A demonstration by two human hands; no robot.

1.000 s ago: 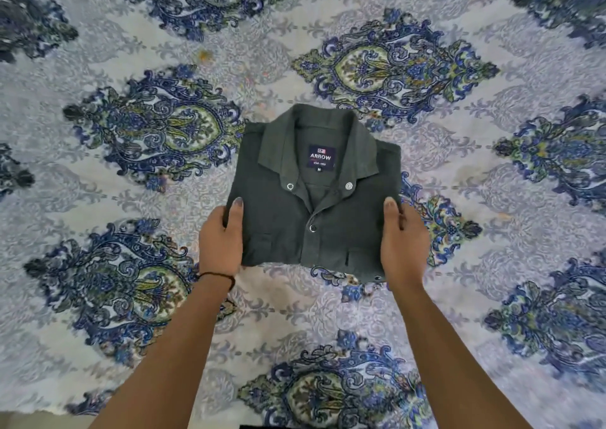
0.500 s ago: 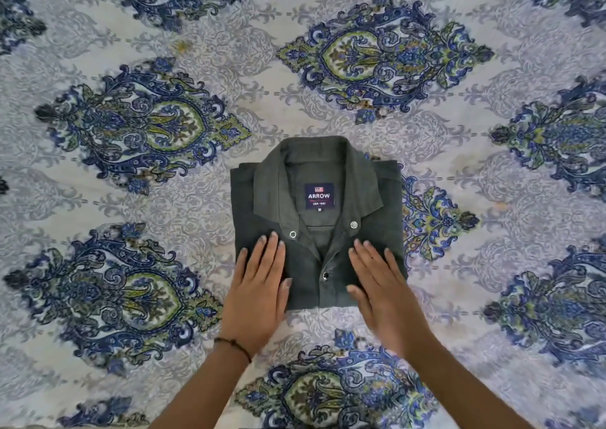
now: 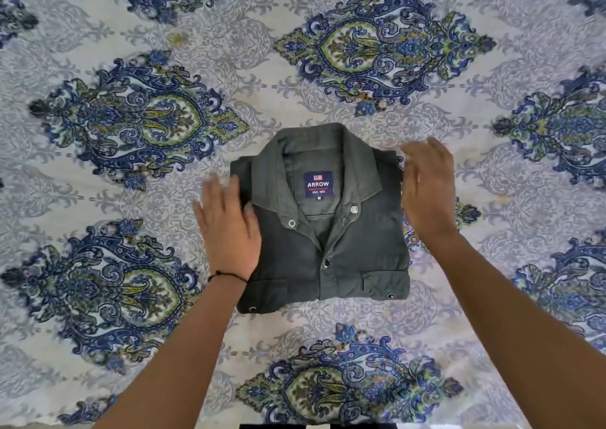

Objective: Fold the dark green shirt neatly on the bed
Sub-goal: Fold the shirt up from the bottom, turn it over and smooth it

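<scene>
We judge the folding itself to be all but finished. The dark green shirt [image 3: 357, 248] lies on the bed [image 3: 98, 179] as a compact rectangle, front side up. Its collar [image 3: 328, 153] points away from us, the brand label [image 3: 318, 184] shows inside the neck, and both chest pockets [image 3: 383, 284] run along the near edge. No sleeve or tail shows; we take them to be tucked beneath. The sides look roughly straight, though the near left corner sits a little lower than the near right one, so the bundle is slightly skewed. What seems left is a last smoothing or squaring of the edges, and then letting go.

The shirt sits between the two grips. Our left grip [image 3: 229, 231], with a thin dark bracelet [image 3: 226, 276] at the wrist, lies flat on the shirt's left margin. Its fingers are straight and close together beside the collar wing, overlapping onto the bed, and it grasps nothing. Our right grip [image 3: 429, 195] is at the shirt's far right shoulder, fingers spread and released, holding nothing. It is blurred, so we cannot tell whether it touches the fabric's edge or hovers just beside it. Neither grip pinches the cloth, and the shirt rests fully on the bed.
</scene>
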